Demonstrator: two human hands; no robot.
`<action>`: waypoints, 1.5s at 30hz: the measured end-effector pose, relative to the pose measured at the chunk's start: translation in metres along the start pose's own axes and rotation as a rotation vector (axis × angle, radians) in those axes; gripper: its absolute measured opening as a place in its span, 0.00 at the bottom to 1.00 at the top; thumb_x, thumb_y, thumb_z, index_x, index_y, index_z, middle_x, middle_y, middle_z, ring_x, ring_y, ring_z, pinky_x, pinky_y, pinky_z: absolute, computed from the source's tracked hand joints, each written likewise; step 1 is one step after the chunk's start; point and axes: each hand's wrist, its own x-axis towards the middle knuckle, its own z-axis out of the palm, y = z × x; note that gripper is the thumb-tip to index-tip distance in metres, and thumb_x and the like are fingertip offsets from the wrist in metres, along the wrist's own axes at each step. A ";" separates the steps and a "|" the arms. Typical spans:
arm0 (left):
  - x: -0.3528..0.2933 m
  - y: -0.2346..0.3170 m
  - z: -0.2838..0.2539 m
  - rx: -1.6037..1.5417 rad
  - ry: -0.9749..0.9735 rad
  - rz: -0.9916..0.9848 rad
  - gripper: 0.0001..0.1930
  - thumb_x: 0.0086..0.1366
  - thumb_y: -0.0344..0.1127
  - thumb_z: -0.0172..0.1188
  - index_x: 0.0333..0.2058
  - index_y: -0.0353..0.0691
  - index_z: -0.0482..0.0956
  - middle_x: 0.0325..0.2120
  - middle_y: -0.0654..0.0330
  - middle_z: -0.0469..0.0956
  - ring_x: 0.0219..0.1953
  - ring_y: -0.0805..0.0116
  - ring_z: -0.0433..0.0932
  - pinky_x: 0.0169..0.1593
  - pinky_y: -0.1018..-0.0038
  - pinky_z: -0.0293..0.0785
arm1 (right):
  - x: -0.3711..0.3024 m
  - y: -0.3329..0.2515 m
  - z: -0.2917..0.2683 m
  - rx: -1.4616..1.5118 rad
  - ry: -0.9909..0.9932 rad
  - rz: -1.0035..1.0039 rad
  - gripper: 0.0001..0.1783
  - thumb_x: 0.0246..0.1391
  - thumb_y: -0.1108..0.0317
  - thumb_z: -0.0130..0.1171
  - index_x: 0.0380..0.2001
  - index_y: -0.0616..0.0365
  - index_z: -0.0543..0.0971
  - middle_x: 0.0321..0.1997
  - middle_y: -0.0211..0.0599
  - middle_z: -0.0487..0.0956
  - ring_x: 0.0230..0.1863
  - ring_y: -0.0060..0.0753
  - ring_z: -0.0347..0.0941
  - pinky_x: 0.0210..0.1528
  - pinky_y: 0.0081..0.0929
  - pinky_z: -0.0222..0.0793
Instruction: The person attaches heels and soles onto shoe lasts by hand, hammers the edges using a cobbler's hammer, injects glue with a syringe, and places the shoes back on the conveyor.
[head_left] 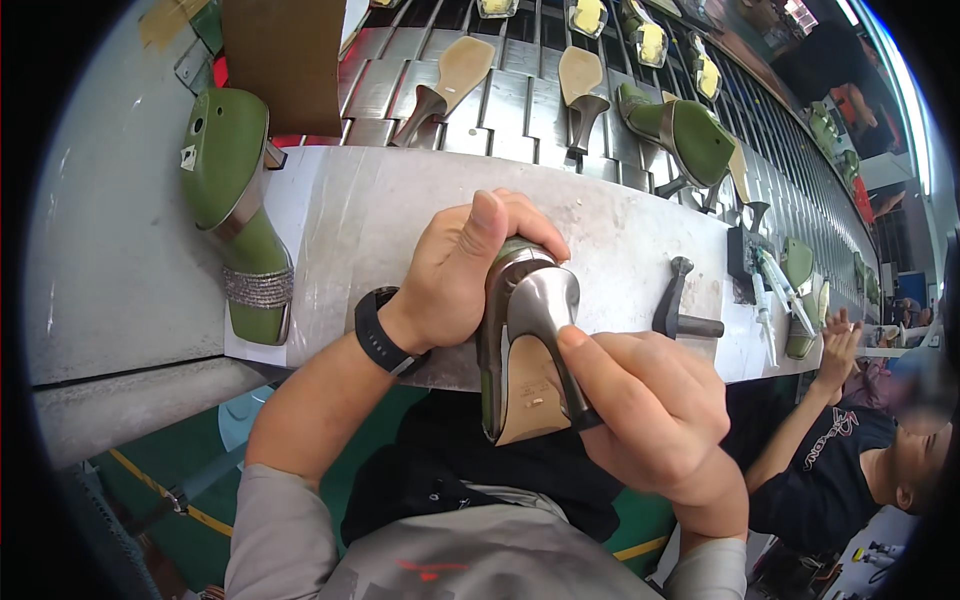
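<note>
"Position first: where is the olive-green shoe [488, 405] with the tapering, silvery-grey heel [545, 300] and the smooth beige sole [530, 390]?"

"Up between both hands, around the near edge of the pale grey-white surface [625, 235], in front of the person's body."

"Its long axis?"

"Roughly straight away from the person, heel cup toward the far side, underside facing the camera."

"Which hand is nearer the slim end of the heel?"

"The right hand [655, 400]. Its fingers pinch the stem from the right, close to the dark tip. The left hand [445, 275] has its fingers wrapped over the far end from the left, thumb raised."

"And the look of it?"

"Glossy, metallic heel; matte sole with small marks; green upper showing only narrowly along the left. The rest is hidden."
</note>
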 end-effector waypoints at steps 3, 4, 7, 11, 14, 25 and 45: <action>0.000 -0.002 -0.003 -0.036 -0.001 -0.012 0.48 0.80 0.66 0.19 0.37 0.33 0.85 0.37 0.52 0.81 0.41 0.64 0.79 0.51 0.68 0.73 | -0.001 0.004 0.013 -0.008 0.029 -0.027 0.20 0.41 0.77 0.69 0.42 0.71 0.85 0.31 0.39 0.81 0.24 0.29 0.78 0.24 0.24 0.76; -0.001 -0.002 -0.003 -0.034 -0.003 -0.014 0.48 0.80 0.66 0.19 0.37 0.33 0.85 0.37 0.52 0.81 0.41 0.64 0.79 0.51 0.68 0.73 | -0.001 0.004 0.015 -0.008 0.038 -0.054 0.20 0.41 0.76 0.69 0.42 0.71 0.85 0.32 0.39 0.81 0.24 0.29 0.78 0.24 0.25 0.76; -0.001 -0.002 -0.004 -0.023 0.002 0.001 0.48 0.80 0.67 0.19 0.37 0.33 0.85 0.37 0.52 0.81 0.41 0.64 0.78 0.51 0.68 0.73 | -0.001 0.005 0.020 0.015 0.042 -0.043 0.21 0.41 0.76 0.69 0.42 0.71 0.85 0.32 0.40 0.81 0.25 0.29 0.79 0.25 0.25 0.77; -0.002 -0.003 -0.006 -0.026 0.010 -0.009 0.48 0.80 0.67 0.19 0.37 0.33 0.85 0.37 0.52 0.81 0.40 0.64 0.78 0.50 0.68 0.73 | 0.000 0.005 0.022 0.014 0.047 -0.032 0.21 0.41 0.76 0.70 0.42 0.71 0.85 0.32 0.40 0.81 0.25 0.30 0.79 0.25 0.25 0.77; -0.002 -0.002 -0.007 -0.015 0.006 -0.008 0.49 0.80 0.67 0.18 0.37 0.32 0.85 0.37 0.52 0.81 0.41 0.64 0.79 0.50 0.68 0.73 | 0.002 0.006 0.024 0.027 0.043 -0.036 0.21 0.41 0.76 0.70 0.42 0.71 0.85 0.32 0.40 0.81 0.25 0.31 0.79 0.26 0.25 0.78; 0.031 -0.004 -0.028 -0.072 -0.046 -0.201 0.18 0.74 0.41 0.53 0.41 0.31 0.85 0.34 0.63 0.83 0.39 0.78 0.77 0.45 0.79 0.72 | 0.022 0.048 0.051 0.010 0.154 -0.039 0.25 0.35 0.78 0.71 0.44 0.68 0.83 0.29 0.38 0.81 0.26 0.37 0.78 0.29 0.33 0.73; 0.020 -0.025 -0.017 -0.144 0.153 -0.088 0.34 0.83 0.57 0.41 0.40 0.31 0.86 0.31 0.61 0.82 0.34 0.78 0.75 0.41 0.78 0.71 | 0.050 0.035 0.031 0.611 -0.650 0.980 0.23 0.69 0.56 0.64 0.29 0.68 0.81 0.21 0.34 0.79 0.24 0.22 0.73 0.27 0.29 0.70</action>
